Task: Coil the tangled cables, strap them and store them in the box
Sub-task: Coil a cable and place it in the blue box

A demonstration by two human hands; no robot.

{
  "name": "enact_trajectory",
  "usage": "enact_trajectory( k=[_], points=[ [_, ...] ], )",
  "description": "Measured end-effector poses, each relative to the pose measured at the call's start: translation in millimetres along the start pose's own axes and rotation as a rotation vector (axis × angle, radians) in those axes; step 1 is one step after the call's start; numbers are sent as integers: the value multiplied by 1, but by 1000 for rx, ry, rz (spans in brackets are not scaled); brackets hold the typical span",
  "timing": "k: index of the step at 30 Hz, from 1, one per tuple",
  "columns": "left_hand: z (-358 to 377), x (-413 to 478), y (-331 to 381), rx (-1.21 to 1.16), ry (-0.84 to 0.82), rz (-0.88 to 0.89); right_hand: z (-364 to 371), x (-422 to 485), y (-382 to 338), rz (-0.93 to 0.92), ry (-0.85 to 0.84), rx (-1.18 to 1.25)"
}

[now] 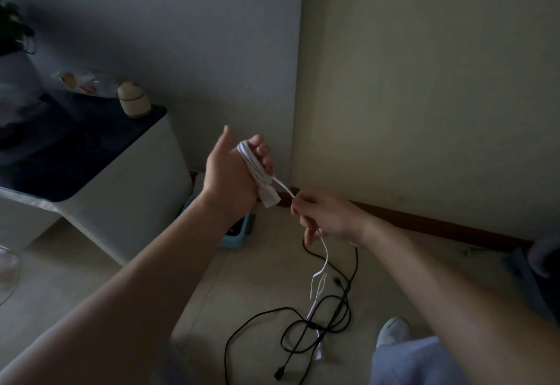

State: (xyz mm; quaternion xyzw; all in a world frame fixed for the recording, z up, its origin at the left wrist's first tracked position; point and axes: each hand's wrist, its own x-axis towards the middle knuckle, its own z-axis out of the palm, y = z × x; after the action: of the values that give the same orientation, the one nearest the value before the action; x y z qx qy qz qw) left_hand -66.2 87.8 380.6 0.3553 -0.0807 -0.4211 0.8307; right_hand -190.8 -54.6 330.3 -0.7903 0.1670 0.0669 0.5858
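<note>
White cable (254, 163) is wound in several turns across the fingers of the left grip (233, 172), sitting as a tight bundle on the palm side. A flat white end piece hangs just below the palm. One strand runs from the bundle down-right, taut, into the right grip (325, 218), near the left and lower.

Left grip: raised, back of hand to camera, thumb up and apart, fingers curled round the turns. Right grip: fingers bunched, pinching the strand. Both forearms are bare and reach forward.

Below the right grip the white cable drops slack to the floor (127, 266), forks into short thin branches and lies across the black cable (339, 319), which sprawls in loose crossed loops with a plug end near the bottom edge.

Blue box (231, 240) is on the floor, partly hidden behind the left forearm, beside a white cabinet (127, 191).
</note>
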Motion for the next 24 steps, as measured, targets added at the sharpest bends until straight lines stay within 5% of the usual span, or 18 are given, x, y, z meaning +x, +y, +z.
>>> enact_trajectory(
  k=[4,10,19,24],
  points=[
    [-6,3,11,-58,79,70,4,-7,-5,-27,32,13],
    [-5,5,12,-53,149,124,12,-15,-15,-255,181,-311],
    [6,8,-21,432,91,137,8,-21,-28,-465,387,-283],
    [3,1,-49,806,-121,67,-4,-24,-40,-525,480,56]
  ],
)
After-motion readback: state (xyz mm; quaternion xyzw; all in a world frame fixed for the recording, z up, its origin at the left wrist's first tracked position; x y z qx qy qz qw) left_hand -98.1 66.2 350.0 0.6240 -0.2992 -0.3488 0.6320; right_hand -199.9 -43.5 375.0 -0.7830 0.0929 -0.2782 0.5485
